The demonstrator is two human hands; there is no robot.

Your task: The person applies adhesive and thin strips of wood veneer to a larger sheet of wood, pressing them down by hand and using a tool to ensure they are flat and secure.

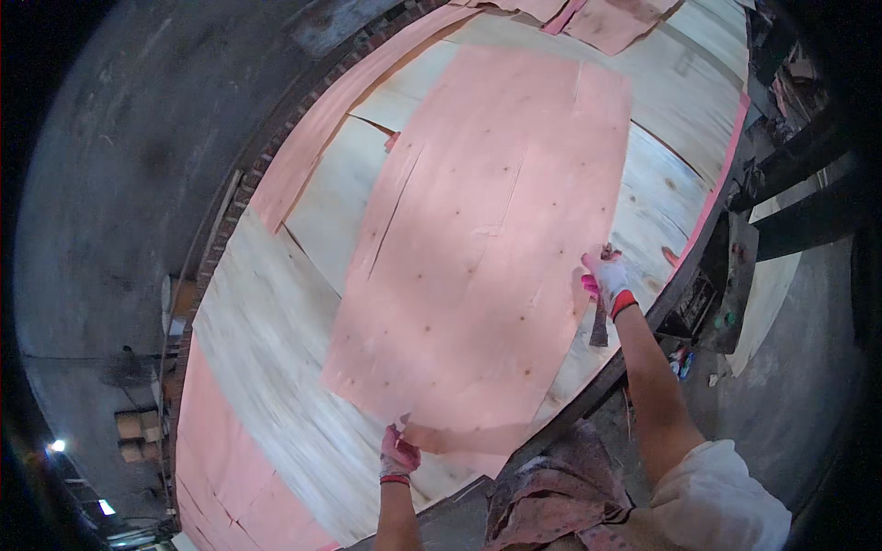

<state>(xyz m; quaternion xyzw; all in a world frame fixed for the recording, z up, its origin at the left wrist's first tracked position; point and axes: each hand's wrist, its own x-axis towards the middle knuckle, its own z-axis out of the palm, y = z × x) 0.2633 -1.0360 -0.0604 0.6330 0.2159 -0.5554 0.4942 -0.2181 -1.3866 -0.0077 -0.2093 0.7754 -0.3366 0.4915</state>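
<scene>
A large pink wood veneer sheet (487, 230), with small knots and a few splits, lies over paler veneer sheets on a wide work surface. My left hand (399, 456), in a pink-stained glove, is closed at the sheet's near left edge and seems to pinch it. A small pointed bit shows above those fingers. At the sheet's right edge, my right hand (606, 275) wears a white glove with pink fingertips. It is closed round a flat-bladed hand tool like a scraper (599, 329), its dark blade pointing toward me. Whether those fingers also grip the sheet, I cannot tell.
Pale veneer sheets (276, 367) lie left of the pink sheet, and another pink sheet (216, 432) lies at the near left. Pink offcuts (616, 23) rest at the far end. Dark metal framework (726, 275) stands on the right. Stacked brown boxes (138, 436) are on the left floor.
</scene>
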